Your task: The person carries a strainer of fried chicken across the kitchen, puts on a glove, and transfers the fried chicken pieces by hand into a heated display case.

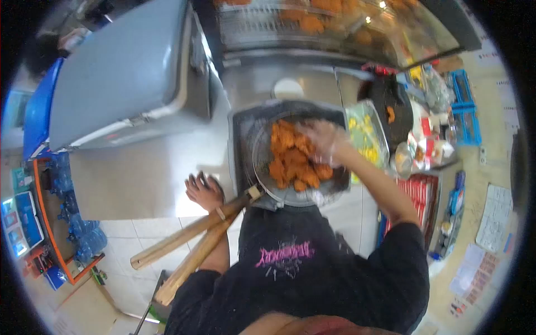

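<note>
Golden-brown fried chicken pieces (294, 162) lie heaped in a round wire strainer (259, 148), set inside a dark grey tub (241, 139). My right hand (324, 140), in a clear plastic glove, reaches over the right side of the heap and touches it. Its fingers are blurred, so their grip is unclear. On the steel counter (139, 178), my left hand (204, 191) rests with fingers spread, holding nothing. Two long wooden handles (184, 237) stick out from the tub's front edge and cross above my left forearm.
A glass-fronted display case (335, 25) with fried chicken stands behind the tub. At left is a large grey-lidded box (120, 61). A clear container with yellow packets (365, 134) sits right of the tub, near red-and-white boxes (430, 142). Water bottles (84, 229) stand at far left.
</note>
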Tool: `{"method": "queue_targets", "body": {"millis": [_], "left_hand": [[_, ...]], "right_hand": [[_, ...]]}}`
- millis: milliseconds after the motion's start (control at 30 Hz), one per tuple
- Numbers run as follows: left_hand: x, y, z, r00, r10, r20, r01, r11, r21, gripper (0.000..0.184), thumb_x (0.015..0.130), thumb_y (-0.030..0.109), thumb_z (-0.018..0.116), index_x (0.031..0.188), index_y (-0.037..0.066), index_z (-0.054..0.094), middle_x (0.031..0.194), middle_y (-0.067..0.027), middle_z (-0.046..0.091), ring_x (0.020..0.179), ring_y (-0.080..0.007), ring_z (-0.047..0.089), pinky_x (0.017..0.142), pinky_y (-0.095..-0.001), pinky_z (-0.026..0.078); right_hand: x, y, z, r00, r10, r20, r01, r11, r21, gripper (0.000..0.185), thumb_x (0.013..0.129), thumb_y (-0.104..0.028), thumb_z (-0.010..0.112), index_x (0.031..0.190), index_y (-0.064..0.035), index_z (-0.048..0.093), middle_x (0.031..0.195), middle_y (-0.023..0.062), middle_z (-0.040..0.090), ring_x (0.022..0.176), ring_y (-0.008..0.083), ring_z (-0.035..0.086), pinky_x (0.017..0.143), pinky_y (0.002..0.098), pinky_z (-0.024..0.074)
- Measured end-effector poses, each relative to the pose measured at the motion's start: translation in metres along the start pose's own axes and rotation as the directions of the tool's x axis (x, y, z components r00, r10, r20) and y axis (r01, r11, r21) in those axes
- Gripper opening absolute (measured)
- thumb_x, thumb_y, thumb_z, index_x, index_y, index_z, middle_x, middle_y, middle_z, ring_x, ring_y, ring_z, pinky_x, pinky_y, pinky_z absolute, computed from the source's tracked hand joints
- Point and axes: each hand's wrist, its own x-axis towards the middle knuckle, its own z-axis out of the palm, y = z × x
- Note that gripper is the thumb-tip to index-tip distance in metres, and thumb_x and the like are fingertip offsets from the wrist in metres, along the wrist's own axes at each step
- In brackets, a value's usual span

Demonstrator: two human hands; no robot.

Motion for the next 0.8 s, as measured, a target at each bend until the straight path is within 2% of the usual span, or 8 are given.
{"method": "queue_targets", "body": {"millis": [167,233,333,433,500,533,600,800], "left_hand": [[0.005,0.01,-0.008,1.0,-0.017,0.014,0.017,1.0,0.005,0.035,0.099,0.035,0.06,0.127,0.014,0.065,0.146,-0.0165,0.054,0.144,-0.0386,0.041,0.12,-0.0605,0.025],[0.005,0.011,-0.008,0.999,-0.013,0.03,0.013,1.0,-0.002,0.036,0.099,0.035,0.06,0.127,0.013,0.065,0.145,-0.0173,0.054,0.144,-0.039,0.04,0.12,-0.0603,0.024],[0.003,0.011,-0.002,0.999,0.003,0.043,-0.004,1.0,0.019,0.037,0.099,0.034,0.06,0.127,0.011,0.065,0.144,-0.0182,0.054,0.143,-0.0407,0.041,0.119,-0.0598,0.026],[0.004,0.016,0.002,0.997,0.03,0.075,-0.034,0.998,0.056,0.038,0.099,0.035,0.059,0.127,0.011,0.065,0.144,-0.0185,0.054,0.141,-0.0408,0.042,0.117,-0.059,0.028],[0.004,0.014,0.004,0.997,0.032,0.068,-0.037,0.997,0.074,0.038,0.099,0.035,0.058,0.128,0.011,0.064,0.144,-0.0184,0.054,0.141,-0.0407,0.043,0.117,-0.0587,0.028],[0.001,0.008,0.009,0.998,0.032,0.062,-0.036,0.997,0.075,0.039,0.099,0.035,0.058,0.129,0.011,0.064,0.145,-0.0182,0.054,0.141,-0.0404,0.042,0.117,-0.0584,0.027],[0.003,0.003,0.009,0.997,0.029,0.077,-0.036,0.995,0.088,0.039,0.099,0.035,0.058,0.129,0.011,0.063,0.146,-0.018,0.053,0.142,-0.0403,0.042,0.117,-0.0583,0.027],[0.005,0.002,0.01,0.991,-0.017,0.132,0.005,0.996,0.085,0.039,0.099,0.035,0.058,0.129,0.012,0.063,0.149,-0.0173,0.051,0.145,-0.0403,0.038,0.119,-0.0582,0.025]], "right_hand": [[0.016,0.012,-0.032,0.957,0.138,-0.256,-0.037,0.931,0.363,0.084,0.082,-0.04,0.08,0.152,-0.0125,0.042,0.145,0.0205,0.051,0.134,0.0414,0.05,0.116,0.0478,0.0418],[0.037,0.022,-0.059,0.824,0.271,-0.499,-0.03,0.898,0.439,0.076,0.082,-0.037,0.079,0.145,-0.0101,0.046,0.138,0.0214,0.053,0.13,0.0417,0.052,0.114,0.0478,0.0428],[0.099,0.05,-0.113,0.531,0.089,-0.842,0.252,0.933,0.257,0.076,0.083,-0.037,0.077,0.147,-0.0102,0.045,0.138,0.022,0.052,0.128,0.042,0.054,0.111,0.0486,0.0456],[0.17,0.065,-0.155,0.397,0.089,-0.913,0.259,0.944,0.205,0.071,0.087,-0.039,0.073,0.146,-0.0111,0.046,0.141,0.0229,0.051,0.128,0.0417,0.055,0.108,0.0496,0.0478],[0.216,0.071,-0.175,0.329,0.139,-0.934,0.101,0.978,0.181,0.07,0.09,-0.041,0.072,0.148,-0.0113,0.046,0.143,0.0217,0.052,0.129,0.04,0.056,0.107,0.0485,0.0489],[0.219,0.067,-0.196,0.328,0.138,-0.934,0.111,0.977,0.183,0.07,0.09,-0.041,0.072,0.148,-0.0113,0.046,0.143,0.0217,0.052,0.129,0.04,0.056,0.107,0.0485,0.0489],[0.219,0.06,-0.237,0.641,0.155,-0.751,-0.054,0.986,0.157,0.036,0.101,-0.023,0.052,0.13,-0.0071,0.068,0.128,0.0171,0.07,0.107,0.0327,0.07,0.098,0.0511,0.052],[0.302,0.098,-0.242,0.676,0.129,-0.725,-0.106,0.991,0.077,0.031,0.099,-0.021,0.053,0.122,-0.0153,0.074,0.125,0.011,0.073,0.106,0.0341,0.069,0.107,0.0543,0.0435]]}}
